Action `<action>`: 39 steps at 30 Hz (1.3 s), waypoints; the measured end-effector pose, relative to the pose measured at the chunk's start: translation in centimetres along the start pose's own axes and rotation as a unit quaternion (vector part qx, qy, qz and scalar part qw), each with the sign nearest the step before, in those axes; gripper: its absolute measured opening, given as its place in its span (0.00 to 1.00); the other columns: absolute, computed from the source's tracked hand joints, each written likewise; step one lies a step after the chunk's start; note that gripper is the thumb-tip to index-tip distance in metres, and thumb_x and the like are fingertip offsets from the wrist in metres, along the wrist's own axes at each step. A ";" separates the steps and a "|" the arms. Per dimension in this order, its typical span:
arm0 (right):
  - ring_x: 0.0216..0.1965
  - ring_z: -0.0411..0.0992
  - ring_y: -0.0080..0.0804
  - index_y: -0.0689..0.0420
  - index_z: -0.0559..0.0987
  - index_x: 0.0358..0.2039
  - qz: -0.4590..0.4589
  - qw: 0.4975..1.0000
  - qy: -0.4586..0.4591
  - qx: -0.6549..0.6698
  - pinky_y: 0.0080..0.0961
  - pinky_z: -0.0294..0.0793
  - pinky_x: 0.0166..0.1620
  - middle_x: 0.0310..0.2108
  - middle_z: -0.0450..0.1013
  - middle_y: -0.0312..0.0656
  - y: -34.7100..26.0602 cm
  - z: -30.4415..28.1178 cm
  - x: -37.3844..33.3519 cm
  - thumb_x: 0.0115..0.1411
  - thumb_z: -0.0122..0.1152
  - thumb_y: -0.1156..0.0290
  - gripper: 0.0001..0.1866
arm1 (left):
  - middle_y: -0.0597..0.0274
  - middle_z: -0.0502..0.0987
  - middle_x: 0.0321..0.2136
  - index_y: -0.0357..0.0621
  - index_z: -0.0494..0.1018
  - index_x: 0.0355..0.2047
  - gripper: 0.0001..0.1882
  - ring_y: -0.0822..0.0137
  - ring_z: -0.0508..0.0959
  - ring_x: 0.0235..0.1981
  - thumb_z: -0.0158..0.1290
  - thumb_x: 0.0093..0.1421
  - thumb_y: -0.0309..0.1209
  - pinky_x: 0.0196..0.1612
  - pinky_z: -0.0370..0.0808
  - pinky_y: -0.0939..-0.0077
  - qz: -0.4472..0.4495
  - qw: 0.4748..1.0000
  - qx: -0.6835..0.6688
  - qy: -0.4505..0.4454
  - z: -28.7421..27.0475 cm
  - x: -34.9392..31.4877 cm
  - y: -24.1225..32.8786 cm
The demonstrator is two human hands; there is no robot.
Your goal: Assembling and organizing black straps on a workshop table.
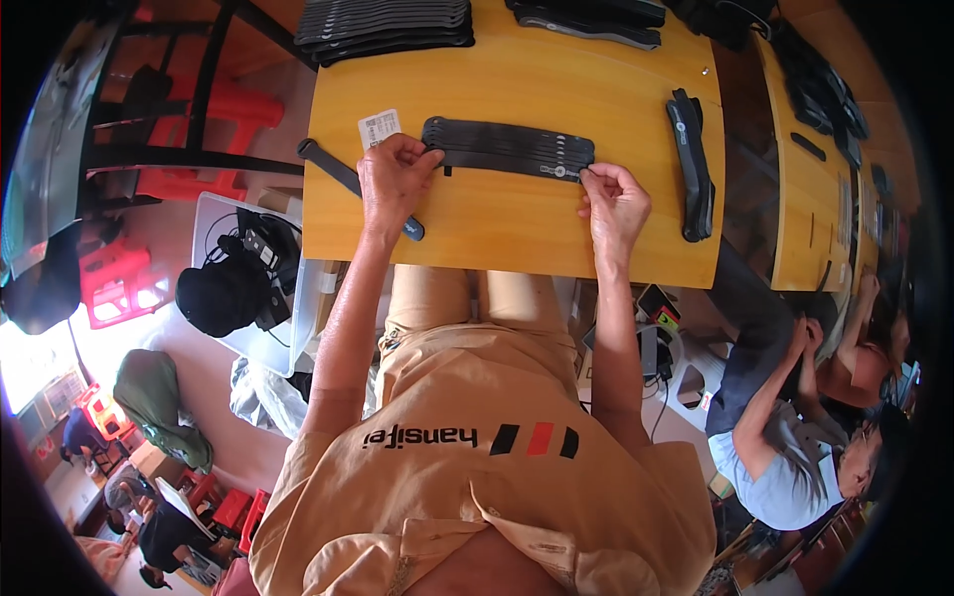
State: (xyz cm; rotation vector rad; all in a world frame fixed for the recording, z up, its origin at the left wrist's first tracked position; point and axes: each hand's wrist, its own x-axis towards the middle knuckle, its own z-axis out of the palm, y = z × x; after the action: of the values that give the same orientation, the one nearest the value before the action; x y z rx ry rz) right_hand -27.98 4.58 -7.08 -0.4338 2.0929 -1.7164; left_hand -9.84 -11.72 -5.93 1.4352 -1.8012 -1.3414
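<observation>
A row of several flat black straps (507, 149) lies overlapped side by side on the yellow wooden table (517, 228). My left hand (395, 179) pinches the row's left end, and my right hand (614, 204) pinches its right end. One long black strap (343, 174) lies diagonally under my left hand, half off the table's left edge. A small white card (380, 126) lies just left of the row.
A stack of black straps (383, 25) sits at the table's far left, another (591, 20) at far centre, and a bundle (693, 164) stands lengthwise at the right. A white bin with black gear (238, 278) is on the floor left. Another person (795, 437) sits at the right.
</observation>
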 end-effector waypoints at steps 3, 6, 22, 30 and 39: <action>0.17 0.65 0.13 0.64 0.78 0.28 -0.001 1.000 0.000 -0.002 0.12 0.68 0.15 0.18 0.70 0.33 -0.1 0.0 -0.1 0.51 0.61 0.81 0.03 | 0.62 0.75 0.17 0.32 0.74 0.25 0.09 0.78 0.72 0.15 0.61 0.49 0.25 0.19 0.71 0.85 -0.001 1.000 0.005 -0.005 0.0 0.0 0.1; 0.17 0.65 0.13 0.63 0.77 0.27 -0.006 1.000 0.003 -0.007 0.13 0.68 0.15 0.18 0.70 0.32 -0.1 -0.1 -0.1 0.51 0.61 0.80 0.02 | 0.64 0.75 0.17 0.33 0.73 0.25 0.08 0.79 0.72 0.15 0.61 0.50 0.25 0.19 0.70 0.87 0.006 1.000 0.010 -0.009 0.0 0.1 -0.1; 0.16 0.65 0.17 0.61 0.76 0.24 -0.040 0.998 -0.001 -0.041 0.16 0.69 0.14 0.17 0.66 0.32 0.2 -0.2 0.4 0.50 0.59 0.82 0.02 | 0.61 0.73 0.15 0.34 0.71 0.25 0.11 0.70 0.75 0.18 0.61 0.44 0.24 0.24 0.71 0.77 0.007 1.000 0.017 -0.017 -0.1 1.0 -1.2; 0.26 0.73 0.36 0.63 0.76 0.32 -0.166 0.967 0.022 -0.191 0.27 0.75 0.28 0.28 0.71 0.43 -1.2 -1.9 0.3 0.55 0.51 0.80 0.06 | 0.51 0.74 0.36 0.37 0.67 0.44 0.20 0.55 0.75 0.39 0.56 0.51 0.31 0.43 0.70 0.65 0.191 0.963 0.182 0.057 -0.3 -0.9 1.7; 0.65 0.46 0.38 0.56 0.55 0.62 -0.336 0.793 -0.144 -0.488 0.50 0.42 0.63 0.64 0.48 0.44 1.1 2.5 -2.4 0.58 0.51 0.61 0.33 | 0.53 0.49 0.64 0.37 0.49 0.62 0.42 0.59 0.47 0.65 0.37 0.59 0.58 0.63 0.44 0.51 0.380 0.823 0.416 -0.065 5.6 -3.3 -0.4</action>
State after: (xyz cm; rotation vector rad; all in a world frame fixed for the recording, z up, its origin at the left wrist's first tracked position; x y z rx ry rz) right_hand -24.69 3.81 -8.29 -1.7752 2.5779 -0.5276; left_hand -13.12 -6.49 -7.95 0.7231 -2.8010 -0.2151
